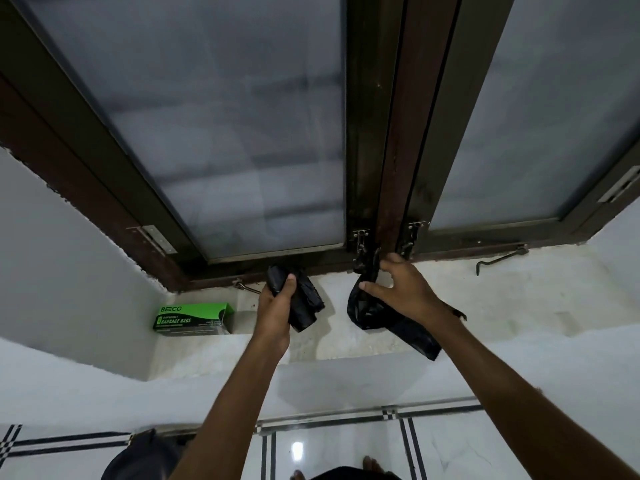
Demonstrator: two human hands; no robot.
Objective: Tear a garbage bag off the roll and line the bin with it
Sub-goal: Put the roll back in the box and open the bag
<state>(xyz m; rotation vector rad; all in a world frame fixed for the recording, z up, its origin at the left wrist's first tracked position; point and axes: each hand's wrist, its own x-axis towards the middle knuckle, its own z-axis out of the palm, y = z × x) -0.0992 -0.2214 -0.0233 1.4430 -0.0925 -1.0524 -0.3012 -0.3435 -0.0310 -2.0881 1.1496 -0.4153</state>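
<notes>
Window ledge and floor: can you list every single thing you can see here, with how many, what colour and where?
roll of bags: one, black, held in the left hand above the ledge
torn-off bag: one, black, hanging from the right hand
box of garbage bags: one, green and black, on the ledge at the left
window: two frosted panes, dark brown frame, above the ledge
ledge: one, whitish, under the window
floor: white tiles with black stripes, below
dark round thing: one, black, bottom left; cannot tell what it is
left hand: one, gripping the roll
right hand: one, pinching the bag
</notes>
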